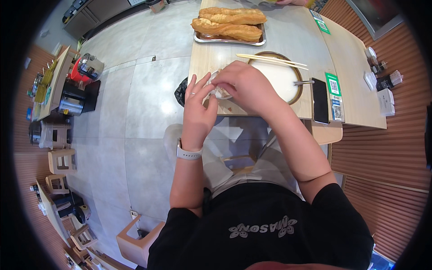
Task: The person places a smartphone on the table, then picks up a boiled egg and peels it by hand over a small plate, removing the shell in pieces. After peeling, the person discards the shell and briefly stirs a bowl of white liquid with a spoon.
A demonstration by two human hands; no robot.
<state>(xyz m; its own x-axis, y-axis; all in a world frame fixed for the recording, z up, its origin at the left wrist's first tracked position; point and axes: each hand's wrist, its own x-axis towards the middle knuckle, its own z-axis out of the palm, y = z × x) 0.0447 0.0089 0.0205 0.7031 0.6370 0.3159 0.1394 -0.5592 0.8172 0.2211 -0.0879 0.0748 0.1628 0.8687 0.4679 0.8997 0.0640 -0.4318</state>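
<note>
My left hand (201,104), with a ring and a watch strap at the wrist, is at the table's left edge, fingers spread beside a small white dish (225,95) with brownish bits in it. Over that dish my right hand (241,82) bends down with its fingertips near the left fingers; whether it pinches something is hidden. Just right of it stands a brown-rimmed bowl of white liquid (281,79), with a pair of chopsticks (271,61) across its far rim and a metal spoon handle (303,82) over its right side. Fried dough sticks (229,25) lie on a metal tray (229,41) farther back.
A black phone (320,101) lies right of the bowl, beside printed code cards (333,85). A black plastic bag (181,91) hangs at the table's left edge. Another person's hand (291,2) shows at the far side. A stool (138,238) stands behind on the left.
</note>
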